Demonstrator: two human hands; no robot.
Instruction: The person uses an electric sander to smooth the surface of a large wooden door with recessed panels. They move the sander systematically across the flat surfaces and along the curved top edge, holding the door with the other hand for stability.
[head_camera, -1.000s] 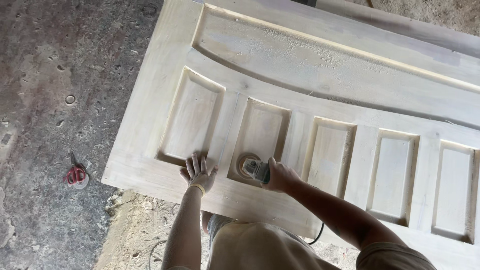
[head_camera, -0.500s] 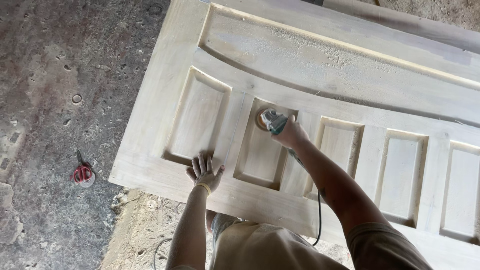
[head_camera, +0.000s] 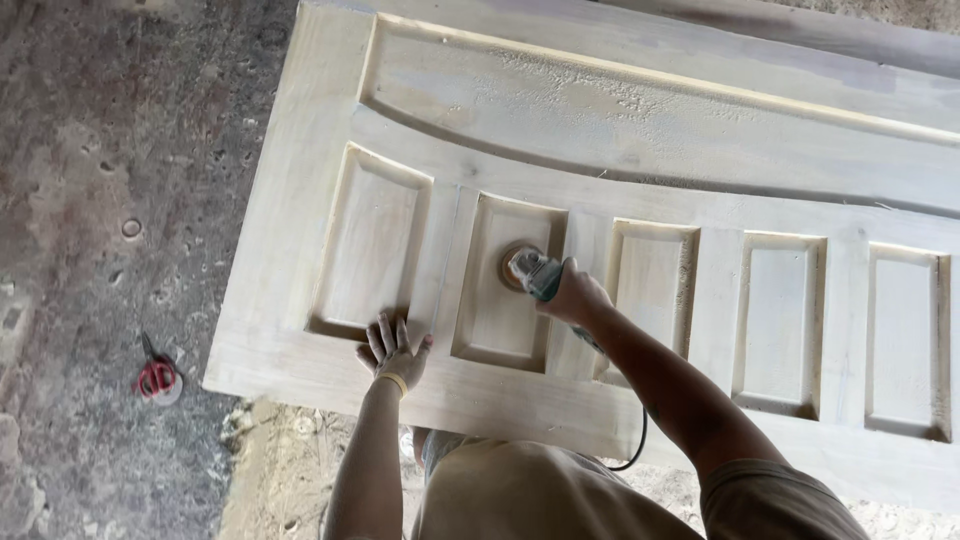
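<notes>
— Where was the sander (head_camera: 528, 270) just then?

— In my right hand (head_camera: 572, 295), fingers clenched round its body. Its disc sat flat in the second recessed panel from the left, mid-frame, on the door (head_camera: 640, 170).

— And your left hand (head_camera: 392, 352)?

— Spread open, gripping nothing, palm pressed on the rail just below the first panel, lower left of the door.

— How did the tool handle?

— I'd judge it compact but weighty for one hand, hard-cased, and dusty enough to slip. Gripping round the body behind the head seemed right, with the cord (head_camera: 632, 455) trailing under my arm.

— The door?

— Stiff and heavy, I reckon; it lay flat, powdered with sawdust. The raised mouldings looked easy to gouge.

— Anything else about?

— Red scissors (head_camera: 153, 376) on the floor (head_camera: 120, 200), lower left, well apart.
</notes>
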